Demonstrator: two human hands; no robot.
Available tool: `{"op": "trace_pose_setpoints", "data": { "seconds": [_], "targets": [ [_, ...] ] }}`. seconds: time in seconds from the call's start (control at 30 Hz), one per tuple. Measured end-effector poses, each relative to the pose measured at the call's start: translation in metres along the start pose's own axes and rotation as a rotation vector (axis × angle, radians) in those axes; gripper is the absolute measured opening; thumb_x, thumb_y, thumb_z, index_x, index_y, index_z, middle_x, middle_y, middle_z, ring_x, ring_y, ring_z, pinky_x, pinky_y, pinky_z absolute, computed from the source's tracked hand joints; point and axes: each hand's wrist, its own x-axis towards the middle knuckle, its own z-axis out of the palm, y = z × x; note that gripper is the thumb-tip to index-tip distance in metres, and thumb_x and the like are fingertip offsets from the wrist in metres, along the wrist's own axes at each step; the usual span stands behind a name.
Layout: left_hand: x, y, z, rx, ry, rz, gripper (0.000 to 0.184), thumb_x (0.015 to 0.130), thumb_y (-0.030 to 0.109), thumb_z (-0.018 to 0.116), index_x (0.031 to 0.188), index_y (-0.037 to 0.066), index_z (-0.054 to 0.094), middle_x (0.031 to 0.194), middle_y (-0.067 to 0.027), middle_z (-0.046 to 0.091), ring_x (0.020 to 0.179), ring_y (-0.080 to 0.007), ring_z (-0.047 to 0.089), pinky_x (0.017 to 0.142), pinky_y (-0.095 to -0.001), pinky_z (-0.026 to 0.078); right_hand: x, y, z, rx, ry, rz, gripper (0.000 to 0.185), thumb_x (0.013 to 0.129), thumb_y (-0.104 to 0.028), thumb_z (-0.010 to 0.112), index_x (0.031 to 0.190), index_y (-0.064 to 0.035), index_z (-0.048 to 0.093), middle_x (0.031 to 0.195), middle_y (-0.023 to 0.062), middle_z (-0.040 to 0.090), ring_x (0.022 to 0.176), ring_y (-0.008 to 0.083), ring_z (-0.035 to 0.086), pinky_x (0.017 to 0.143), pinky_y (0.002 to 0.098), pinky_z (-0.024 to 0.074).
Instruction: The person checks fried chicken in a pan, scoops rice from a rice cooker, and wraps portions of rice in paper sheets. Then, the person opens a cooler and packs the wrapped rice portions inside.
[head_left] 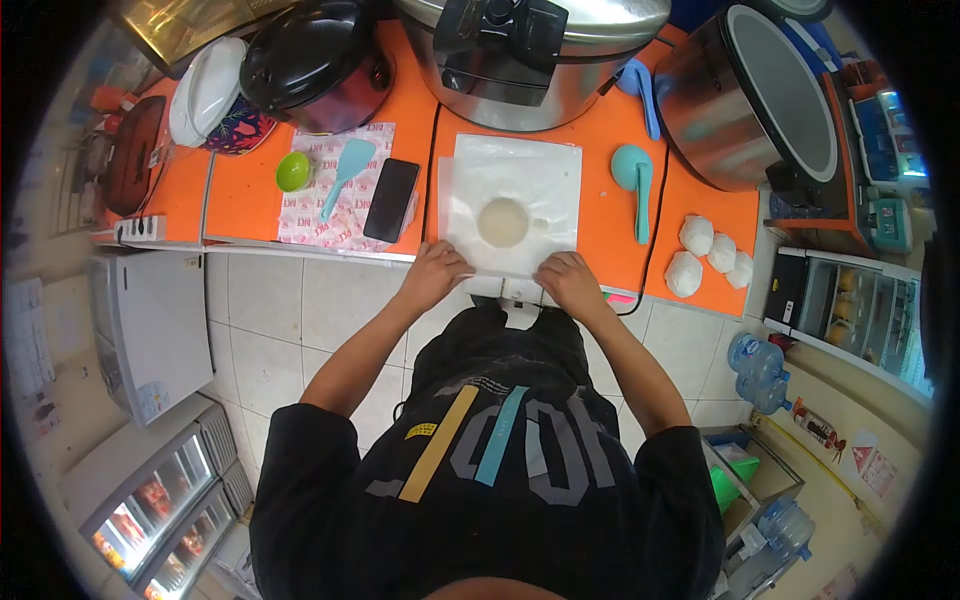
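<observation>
A translucent sheet (465, 235) lies over a white square sheet (520, 150) at the table's front edge. Under or within the layers shows a pale, flat round (503, 222), possibly dough; the layers blur its edge. My left hand (434, 275) is closed on the near left corner of the translucent sheet. At the near right corner, my right hand (575, 284) pinches the same sheet, fingers bent over its edge. Both hands rest at the table's front edge, either side of the pale round.
A phone (391, 200), light-blue spatula (349, 175) and green cup (293, 172) are at left. A large steel pressure cooker (540, 95) stands behind the sheets. Right are a teal ladle (636, 175), several white balls (684, 273) and an open steel pot (710, 120). A black cable (662, 200) crosses the orange table.
</observation>
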Motion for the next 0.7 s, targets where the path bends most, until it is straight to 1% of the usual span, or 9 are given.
{"op": "trace_pose_setpoints", "data": {
  "seconds": [0.13, 0.17, 0.23, 0.27, 0.3, 0.33, 0.37, 0.53, 0.7],
  "targets": [
    [-0.007, 0.004, -0.008, -0.108, 0.036, 0.075, 0.011, 0.079, 0.02, 0.073, 0.089, 0.016, 0.074, 0.089, 0.0026, 0.068, 0.094, -0.0199, 0.057, 0.084, -0.0366, 0.041, -0.004, -0.002, -0.023, 0.201, 0.082, -0.022, 0.01, 0.084, -0.014, 0.067, 0.091, -0.0074, 0.069, 0.098, 0.0085, 0.067, 0.097, 0.0269, 0.061, 0.087, 0.0391, 0.0475],
    [-0.007, -0.001, -0.008, -0.262, 0.087, 0.001, 0.013, 0.081, 0.019, 0.073, 0.091, 0.012, 0.074, 0.086, -0.001, 0.069, 0.089, -0.021, 0.059, 0.08, -0.0354, 0.044, -0.003, 0.002, -0.024, 0.201, 0.085, -0.023, 0.01, 0.084, -0.014, 0.067, 0.091, -0.0074, 0.069, 0.098, 0.0085, 0.067, 0.097, 0.0269, 0.061, 0.087, 0.0391, 0.0475],
    [-0.005, -0.009, -0.006, -0.413, 0.137, -0.076, 0.015, 0.082, 0.018, 0.073, 0.093, 0.009, 0.074, 0.082, -0.0046, 0.069, 0.084, -0.0222, 0.061, 0.077, -0.0341, 0.046, 0.006, 0.014, -0.024, 0.502, 0.188, 0.213, 0.011, 0.086, -0.013, 0.067, 0.093, -0.0056, 0.069, 0.099, 0.0109, 0.067, 0.094, 0.028, 0.063, 0.078, 0.036, 0.0501],
    [-0.002, -0.011, -0.004, -0.553, 0.122, -0.31, 0.017, 0.085, 0.02, 0.071, 0.094, 0.005, 0.073, 0.08, -0.008, 0.069, 0.077, -0.0216, 0.062, 0.071, -0.0329, 0.047, 0.012, 0.025, -0.018, 0.555, 0.206, 0.275, 0.014, 0.088, -0.014, 0.065, 0.097, -0.0034, 0.069, 0.097, 0.0127, 0.068, 0.085, 0.0261, 0.065, 0.07, 0.0338, 0.0503],
    [0.001, -0.015, -0.002, -0.689, 0.107, -0.546, 0.021, 0.089, 0.021, 0.069, 0.095, 0.001, 0.072, 0.078, -0.0113, 0.069, 0.07, -0.0209, 0.063, 0.065, -0.0316, 0.048, 0.021, 0.036, -0.01, 0.555, 0.204, 0.272, 0.014, 0.088, -0.014, 0.065, 0.097, -0.0034, 0.069, 0.097, 0.0127, 0.068, 0.085, 0.0261, 0.065, 0.07, 0.0338, 0.0503],
    [0.01, -0.018, -0.004, -0.601, 0.075, -0.639, 0.033, 0.092, 0.03, 0.066, 0.096, -0.002, 0.071, 0.073, -0.0133, 0.068, 0.064, -0.0177, 0.064, 0.06, -0.0283, 0.048, 0.029, 0.049, 0.002, 0.713, 0.206, 0.43, 0.015, 0.088, -0.015, 0.065, 0.096, -0.0026, 0.069, 0.09, 0.013, 0.069, 0.08, 0.0246, 0.065, 0.07, 0.0336, 0.0502],
    [0.017, -0.017, -0.009, -0.6, 0.08, -0.641, 0.033, 0.092, 0.03, 0.066, 0.096, -0.002, 0.071, 0.073, -0.0133, 0.068, 0.064, -0.0177, 0.064, 0.06, -0.0283, 0.048, 0.036, 0.059, 0.013, 0.869, 0.206, 0.59, 0.016, 0.088, -0.016, 0.066, 0.094, -0.0017, 0.07, 0.084, 0.0133, 0.069, 0.075, 0.0232, 0.066, 0.069, 0.0333, 0.0502],
    [0.044, -0.014, -0.014, -0.251, 0.065, -0.658, 0.035, 0.086, 0.037, 0.067, 0.097, 0.005, 0.073, 0.071, -0.017, 0.068, 0.069, -0.0311, 0.068, 0.064, -0.04, 0.052, 0.051, 0.072, 0.027, 0.627, 0.177, 0.659, 0.024, 0.086, -0.024, 0.068, 0.087, -0.0001, 0.07, 0.071, 0.0131, 0.068, 0.066, 0.0233, 0.066, 0.065, 0.0351, 0.051],
    [0.073, -0.001, -0.013, -0.041, 0.097, -0.611, 0.024, 0.084, 0.031, 0.067, 0.09, 0.009, 0.073, 0.078, -0.0168, 0.069, 0.075, -0.0345, 0.068, 0.069, -0.0443, 0.053, 0.054, 0.053, 0.014, 0.39, 0.133, 0.693, 0.026, 0.082, -0.026, 0.07, 0.083, 0.0004, 0.071, 0.071, 0.016, 0.068, 0.066, 0.0288, 0.067, 0.065, 0.0375, 0.0519]
  ]
}}
